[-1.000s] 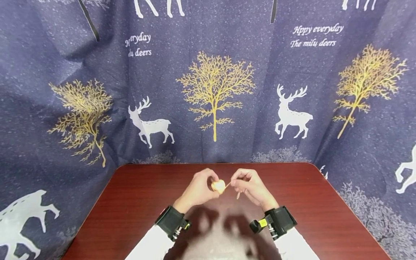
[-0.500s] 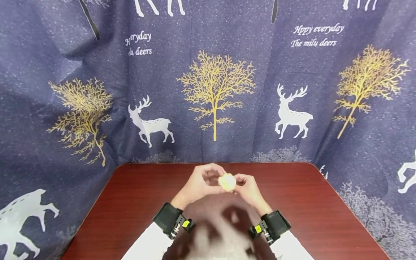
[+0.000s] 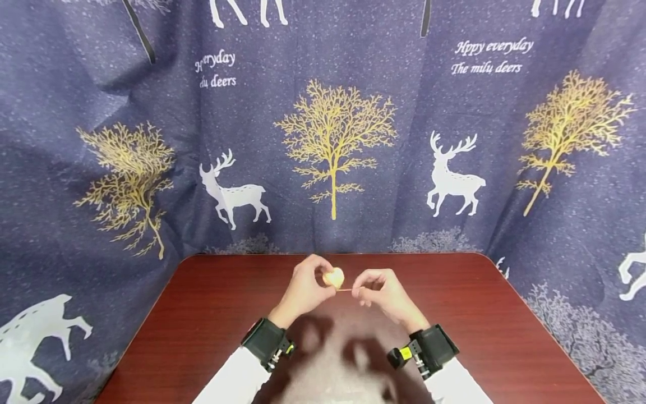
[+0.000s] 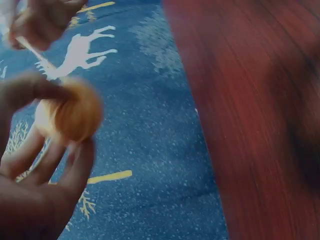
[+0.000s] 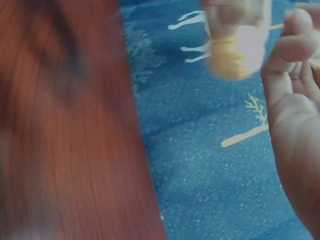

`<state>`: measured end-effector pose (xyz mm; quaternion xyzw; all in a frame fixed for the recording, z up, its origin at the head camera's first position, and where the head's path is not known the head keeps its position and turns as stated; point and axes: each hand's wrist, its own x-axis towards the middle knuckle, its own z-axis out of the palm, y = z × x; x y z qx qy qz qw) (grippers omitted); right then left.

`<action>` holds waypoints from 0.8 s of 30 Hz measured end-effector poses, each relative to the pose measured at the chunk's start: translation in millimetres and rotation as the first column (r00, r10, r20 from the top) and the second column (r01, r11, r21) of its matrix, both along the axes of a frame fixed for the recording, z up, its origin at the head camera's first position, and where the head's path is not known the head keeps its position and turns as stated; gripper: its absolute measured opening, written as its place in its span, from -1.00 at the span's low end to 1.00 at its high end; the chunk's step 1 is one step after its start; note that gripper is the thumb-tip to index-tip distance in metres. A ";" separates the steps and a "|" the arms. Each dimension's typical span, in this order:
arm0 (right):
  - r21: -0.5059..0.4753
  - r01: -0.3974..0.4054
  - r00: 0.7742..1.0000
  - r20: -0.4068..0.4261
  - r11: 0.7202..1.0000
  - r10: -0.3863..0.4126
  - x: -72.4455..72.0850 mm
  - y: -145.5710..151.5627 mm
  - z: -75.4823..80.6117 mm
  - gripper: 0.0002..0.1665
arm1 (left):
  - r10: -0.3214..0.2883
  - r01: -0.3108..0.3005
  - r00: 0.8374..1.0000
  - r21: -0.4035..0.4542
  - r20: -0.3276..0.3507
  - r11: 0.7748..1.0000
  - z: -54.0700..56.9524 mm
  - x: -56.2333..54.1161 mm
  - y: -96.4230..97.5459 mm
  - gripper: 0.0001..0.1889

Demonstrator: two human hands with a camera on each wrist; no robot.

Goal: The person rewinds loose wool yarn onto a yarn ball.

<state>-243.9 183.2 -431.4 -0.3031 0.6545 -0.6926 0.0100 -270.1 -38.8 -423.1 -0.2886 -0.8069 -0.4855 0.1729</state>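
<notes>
A small round orange-yellow ball (image 3: pixel 333 278) is gripped between the thumb and fingers of my left hand (image 3: pixel 303 289), above the table. From its lower right side a thin pale strand (image 3: pixel 344 290) runs straight across to my right hand (image 3: pixel 383 294), which pinches the far end between thumb and forefinger. In the left wrist view the ball (image 4: pixel 80 115) is blurred, and the strand (image 4: pixel 36 52) slants up to the other hand. The right wrist view has the ball (image 5: pixel 235 57) just left of my right hand (image 5: pixel 297 105). I cannot tell the ball's material.
A red-brown wooden table (image 3: pixel 212 314) lies under both hands, with a glare patch and hand shadows near its front. Behind it hangs a blue curtain (image 3: pixel 353 235) with trees and deer printed on it. Each wrist wears a black strap with a small camera.
Half a second ago both hands met at the ball. Now the right hand has drawn away from it with the strand stretched between, and the left hand with the ball has shifted left.
</notes>
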 end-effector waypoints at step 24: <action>0.197 0.245 0.970 -0.050 0.949 -0.240 -4.7 -9.4 -16.2 -0.93 | -0.312 0.115 0.929 0.643 0.201 0.757 25.4 4.1 12.0 -0.61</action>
